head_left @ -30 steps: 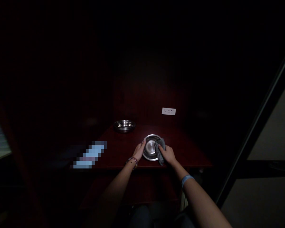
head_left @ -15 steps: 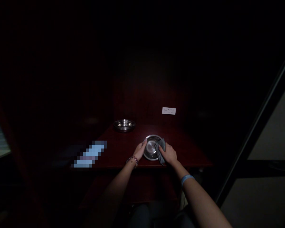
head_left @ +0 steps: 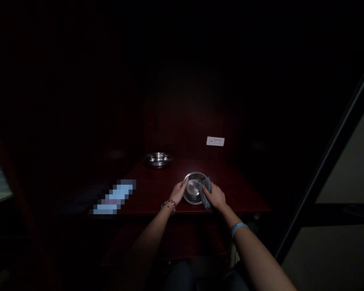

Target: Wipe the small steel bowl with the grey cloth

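A shiny steel bowl (head_left: 193, 188) rests near the front edge of a dark red table (head_left: 157, 194). My left hand (head_left: 178, 192) grips its left rim, fingers curled around the edge. My right hand (head_left: 214, 197) presses a grey cloth (head_left: 204, 191) against the bowl's right rim, with the cloth draped over the edge. A beaded bracelet is on my left wrist, a light blue band on my right.
A stack of steel bowls (head_left: 158, 159) sits at the table's back left. A white socket plate (head_left: 215, 141) is on the dark wall behind. A blurred pale object (head_left: 114, 197) lies on the table's left. A dark frame (head_left: 327, 161) slants on the right.
The bowl has tilted slightly and both hands have shifted a little around its rim. Everything else stays put.
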`<move>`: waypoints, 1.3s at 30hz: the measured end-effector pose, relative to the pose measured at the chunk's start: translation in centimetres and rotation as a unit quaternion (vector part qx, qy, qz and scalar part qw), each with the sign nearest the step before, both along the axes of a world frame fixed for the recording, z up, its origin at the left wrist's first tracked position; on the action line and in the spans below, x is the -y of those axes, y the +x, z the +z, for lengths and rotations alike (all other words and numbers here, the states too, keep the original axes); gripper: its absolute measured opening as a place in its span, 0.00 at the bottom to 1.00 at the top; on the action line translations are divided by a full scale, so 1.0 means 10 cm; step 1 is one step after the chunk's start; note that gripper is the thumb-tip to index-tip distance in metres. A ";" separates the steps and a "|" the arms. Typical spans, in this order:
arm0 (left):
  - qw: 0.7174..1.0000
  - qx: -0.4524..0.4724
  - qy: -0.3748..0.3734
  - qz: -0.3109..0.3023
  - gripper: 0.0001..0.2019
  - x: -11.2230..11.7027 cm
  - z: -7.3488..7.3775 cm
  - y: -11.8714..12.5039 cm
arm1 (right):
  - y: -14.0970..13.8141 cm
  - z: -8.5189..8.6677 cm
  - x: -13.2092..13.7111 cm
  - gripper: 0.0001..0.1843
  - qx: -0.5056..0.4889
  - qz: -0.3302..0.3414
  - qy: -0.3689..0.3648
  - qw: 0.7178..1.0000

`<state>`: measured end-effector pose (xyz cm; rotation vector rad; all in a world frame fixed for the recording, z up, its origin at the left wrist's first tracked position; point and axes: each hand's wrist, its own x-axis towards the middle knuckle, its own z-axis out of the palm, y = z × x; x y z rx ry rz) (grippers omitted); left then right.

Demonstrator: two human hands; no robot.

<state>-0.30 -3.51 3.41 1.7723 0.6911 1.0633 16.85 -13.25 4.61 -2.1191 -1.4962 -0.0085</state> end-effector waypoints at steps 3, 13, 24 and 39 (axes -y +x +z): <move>1.000 0.005 0.004 0.002 0.29 -0.04 -0.04 0.01 | -0.01 0.01 0.00 0.28 0.003 -0.001 0.001 1.000; 1.000 0.017 0.008 0.010 0.26 -0.09 -0.11 0.02 | 0.00 0.01 0.01 0.28 -0.001 0.010 0.004 1.000; 1.000 -0.011 0.009 0.016 0.18 -0.08 -0.08 0.00 | -0.02 0.02 0.03 0.27 -0.004 -0.002 0.001 1.000; 0.995 -0.075 0.029 0.062 0.15 -0.19 -0.16 0.03 | -0.04 0.06 0.03 0.27 0.002 -0.006 -0.020 1.000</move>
